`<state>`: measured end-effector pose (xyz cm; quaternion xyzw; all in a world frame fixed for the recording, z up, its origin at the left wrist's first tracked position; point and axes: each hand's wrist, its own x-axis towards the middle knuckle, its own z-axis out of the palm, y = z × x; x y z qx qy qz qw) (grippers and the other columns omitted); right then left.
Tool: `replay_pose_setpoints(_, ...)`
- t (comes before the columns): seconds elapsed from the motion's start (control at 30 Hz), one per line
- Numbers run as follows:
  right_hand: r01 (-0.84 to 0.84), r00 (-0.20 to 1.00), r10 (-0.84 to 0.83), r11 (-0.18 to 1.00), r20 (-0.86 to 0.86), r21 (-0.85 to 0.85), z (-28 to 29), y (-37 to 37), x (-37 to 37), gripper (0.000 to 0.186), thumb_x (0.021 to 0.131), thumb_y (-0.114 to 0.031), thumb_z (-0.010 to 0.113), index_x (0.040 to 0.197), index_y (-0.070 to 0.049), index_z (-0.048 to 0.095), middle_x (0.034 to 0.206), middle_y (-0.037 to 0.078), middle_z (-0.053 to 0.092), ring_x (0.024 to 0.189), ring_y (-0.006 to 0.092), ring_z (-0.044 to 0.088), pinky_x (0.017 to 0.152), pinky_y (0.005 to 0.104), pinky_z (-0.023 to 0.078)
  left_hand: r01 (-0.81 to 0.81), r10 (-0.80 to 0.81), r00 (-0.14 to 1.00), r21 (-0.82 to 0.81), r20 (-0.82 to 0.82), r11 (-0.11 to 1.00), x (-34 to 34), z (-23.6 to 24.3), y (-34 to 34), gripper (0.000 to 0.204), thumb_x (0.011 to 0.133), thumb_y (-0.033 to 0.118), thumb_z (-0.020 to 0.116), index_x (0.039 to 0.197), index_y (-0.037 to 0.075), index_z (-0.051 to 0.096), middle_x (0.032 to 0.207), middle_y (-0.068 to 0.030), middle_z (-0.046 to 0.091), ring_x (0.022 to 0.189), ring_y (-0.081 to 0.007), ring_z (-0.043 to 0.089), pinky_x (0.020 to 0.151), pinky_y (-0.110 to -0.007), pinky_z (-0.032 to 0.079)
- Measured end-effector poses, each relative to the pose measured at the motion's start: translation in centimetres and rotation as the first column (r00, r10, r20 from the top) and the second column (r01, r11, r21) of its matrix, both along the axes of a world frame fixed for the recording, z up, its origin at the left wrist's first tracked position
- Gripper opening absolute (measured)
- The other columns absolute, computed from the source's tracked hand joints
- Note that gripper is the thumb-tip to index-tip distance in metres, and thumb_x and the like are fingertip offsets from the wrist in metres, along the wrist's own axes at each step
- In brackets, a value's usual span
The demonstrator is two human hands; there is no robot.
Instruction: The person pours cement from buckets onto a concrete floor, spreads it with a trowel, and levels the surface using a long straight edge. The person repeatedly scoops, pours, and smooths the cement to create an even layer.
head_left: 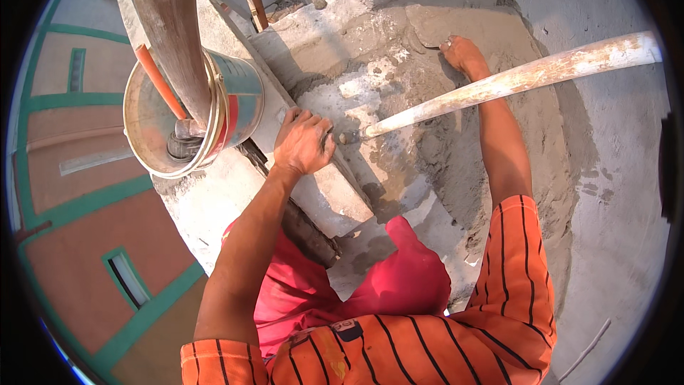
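My left hand [303, 139] grips the edge of a pale concrete ledge [331, 203], fingers bent over it and smudged with grey. Farther up and right, my right hand [462, 55] is closed on what looks like a mortar-coated trowel [431, 34], pressed to the wet grey mortar [459, 18]; its handle is mostly hidden. A long pale pipe [513, 84] with rusty streaks crosses over my right forearm and runs down to the patchy surface beside my left hand.
At the left stands a bucket [239, 100] holding an orange-handled tool [157, 82], behind a weathered post [164, 7]. Beyond the ledge, a drop shows a pink-and-green building [78, 242]. A grey wall [605, 228] rises at right. My pink-clad legs [385, 278] are below.
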<state>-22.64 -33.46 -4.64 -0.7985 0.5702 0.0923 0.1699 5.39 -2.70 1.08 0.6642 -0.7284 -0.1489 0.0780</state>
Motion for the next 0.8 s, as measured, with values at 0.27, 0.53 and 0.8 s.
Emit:
replay_pose_setpoints(0.27, -0.104, 0.993, 0.097, 0.987, -0.063, -0.125, -0.4, -2.3, -1.5, 0.046, 0.091, -0.041, 0.057, 0.127, -0.012, 0.058, 0.12, 0.015, 0.064, 0.113, 0.0331, 0.058, 0.096, 0.0438, 0.047, 0.015, -0.015, 1.0, 0.005, -0.002, 1.0, -0.1, 0.1, -0.4, 0.02, 0.079, 0.023, 0.057, 0.091, 0.008, 0.065, 0.085, -0.0107, 0.065, 0.093, -0.0267, 0.057, 0.101, -0.043, 0.035)
replay_pose_setpoints(0.53, -0.287, 0.953, 0.303, 0.913, 0.009, -0.291, -1.1, -1.9, 4.7, 0.03, 0.089, -0.035, 0.061, 0.115, -0.019, 0.063, 0.105, 0.011, 0.068, 0.105, 0.0304, 0.062, 0.085, 0.0461, 0.049, 0.005, -0.005, 1.0, -0.013, -0.003, 1.0, 0.0, 0.0, -0.2, 0.018, 0.079, 0.022, 0.058, 0.088, 0.008, 0.065, 0.084, -0.0096, 0.065, 0.091, -0.0264, 0.057, 0.101, -0.042, 0.036)
replay_pose_setpoints(0.8, -0.472, 0.842, 0.53, 0.628, -0.104, -0.619, -2.4, 1.2, 2.4, 0.028, 0.088, -0.034, 0.064, 0.112, -0.02, 0.065, 0.099, 0.008, 0.067, 0.1, 0.0267, 0.064, 0.084, 0.0435, 0.049, -0.001, 0.0, 1.0, -0.039, -0.01, 0.999, 0.0, -0.1, -0.2, 0.017, 0.077, 0.021, 0.059, 0.086, 0.008, 0.066, 0.082, -0.0084, 0.064, 0.088, -0.0262, 0.057, 0.1, -0.042, 0.036)
